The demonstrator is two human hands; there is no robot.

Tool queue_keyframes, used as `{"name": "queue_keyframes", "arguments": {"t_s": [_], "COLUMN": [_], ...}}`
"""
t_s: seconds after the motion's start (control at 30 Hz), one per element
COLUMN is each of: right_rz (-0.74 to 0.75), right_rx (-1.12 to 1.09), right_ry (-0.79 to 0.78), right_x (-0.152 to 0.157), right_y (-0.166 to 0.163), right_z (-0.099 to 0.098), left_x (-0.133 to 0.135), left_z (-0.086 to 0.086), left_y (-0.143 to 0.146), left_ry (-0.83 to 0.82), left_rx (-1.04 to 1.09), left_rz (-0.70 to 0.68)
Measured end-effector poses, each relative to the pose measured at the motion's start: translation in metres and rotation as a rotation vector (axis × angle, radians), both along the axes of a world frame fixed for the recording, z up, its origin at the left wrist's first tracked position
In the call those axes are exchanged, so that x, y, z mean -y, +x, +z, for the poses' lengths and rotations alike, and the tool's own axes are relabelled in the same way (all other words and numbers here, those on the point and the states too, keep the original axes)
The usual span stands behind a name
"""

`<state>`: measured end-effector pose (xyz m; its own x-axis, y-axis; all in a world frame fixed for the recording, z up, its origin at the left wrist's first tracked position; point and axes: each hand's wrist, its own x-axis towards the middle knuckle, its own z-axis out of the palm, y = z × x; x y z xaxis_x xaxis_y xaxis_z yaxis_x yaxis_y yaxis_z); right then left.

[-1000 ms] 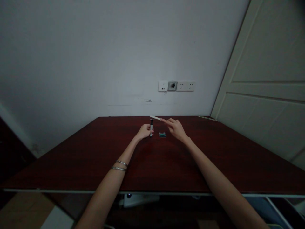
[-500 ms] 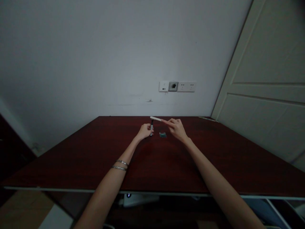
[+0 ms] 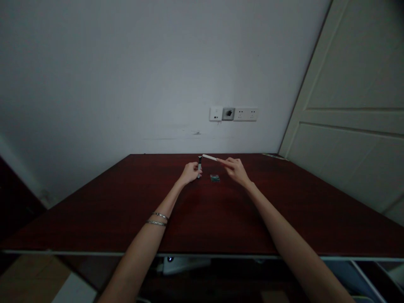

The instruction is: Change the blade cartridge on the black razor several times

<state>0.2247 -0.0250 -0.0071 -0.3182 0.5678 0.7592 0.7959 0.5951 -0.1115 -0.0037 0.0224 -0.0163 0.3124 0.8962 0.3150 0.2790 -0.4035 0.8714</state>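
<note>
My left hand [image 3: 190,172] is closed around the grey handle of a razor [image 3: 200,166]. The razor stands upright, its dark neck and small T-shaped head on top. My right hand [image 3: 235,170] pinches a slim white stick [image 3: 209,158] with a rounded tip; its exact kind is too small to tell. The stick points left, its tip just right of the razor's head, with a small gap between them. Between and below the hands, a small clear case [image 3: 215,178] with something green inside lies on the table.
The dark red table [image 3: 221,223] reaches back to a pale wall [image 3: 170,84] with several sockets [image 3: 246,114]. A white panelled door [image 3: 353,113] stands at the right. Under the front edge is a white object [image 3: 186,264] with a small light.
The white stick's tip has shifted right, from over the top of the razor's head to beside it. The razor's head now shows. The case has stayed on the table.
</note>
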Motion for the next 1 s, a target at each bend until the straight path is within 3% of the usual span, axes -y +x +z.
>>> {"name": "queue_keyframes", "arguments": {"t_s": [0.13, 0.3, 0.5, 0.77, 1.0], "right_rz": [-0.023, 0.031, -0.044, 0.027, -0.045], "right_rx": [-0.026, -0.001, 0.009, 0.060, 0.050], "right_ry": [0.001, 0.030, 0.021, 0.032, 0.026], "right_x": [0.000, 0.001, -0.003, 0.004, 0.003], "right_y": [0.004, -0.008, 0.009, -0.006, 0.008], "right_z": [-0.002, 0.000, -0.006, 0.003, 0.002], "left_x": [0.000, 0.001, -0.005, -0.002, -0.001], "left_z": [0.002, -0.001, 0.000, -0.009, -0.005], "left_y": [-0.003, 0.001, -0.004, 0.002, 0.000], "left_ry": [-0.005, 0.007, 0.018, 0.098, 0.024], "left_rx": [0.007, -0.028, 0.029, -0.084, -0.004], "left_rz": [0.039, -0.006, 0.016, -0.078, -0.029]}}
